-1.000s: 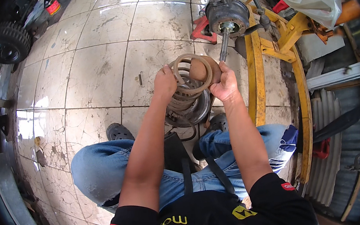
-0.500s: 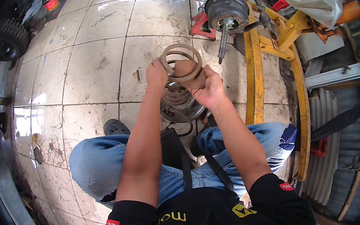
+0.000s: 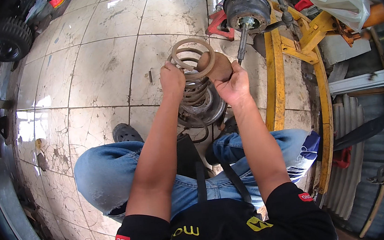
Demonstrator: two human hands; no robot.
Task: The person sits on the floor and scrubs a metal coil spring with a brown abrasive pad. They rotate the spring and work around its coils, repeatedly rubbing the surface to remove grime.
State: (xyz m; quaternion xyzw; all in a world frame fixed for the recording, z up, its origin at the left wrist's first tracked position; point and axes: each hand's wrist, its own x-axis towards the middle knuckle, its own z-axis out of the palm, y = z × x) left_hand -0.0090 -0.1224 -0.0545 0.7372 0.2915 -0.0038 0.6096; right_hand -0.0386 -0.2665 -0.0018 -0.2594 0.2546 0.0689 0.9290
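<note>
While the left hand point(image 3: 172, 81) clasps the spring point(image 3: 194, 91), the right hand point(image 3: 235, 86) pinches a brown pad point(image 3: 221, 65).

VIEW: I monitor the left fisheye of a head-worn pair | POSITION: above the wearer's shirt point(image 3: 217, 225) | FACING: down and forward onto the tiled floor point(image 3: 97, 69) | RANGE: near the left hand point(image 3: 172, 81) and right hand point(image 3: 234, 85), about mid-frame; farther from the wheel point(image 3: 5, 48), upper left | FRAMING: arms point(image 3: 151, 157) extend from the lower edge; straight lines bend toward the rim
</note>
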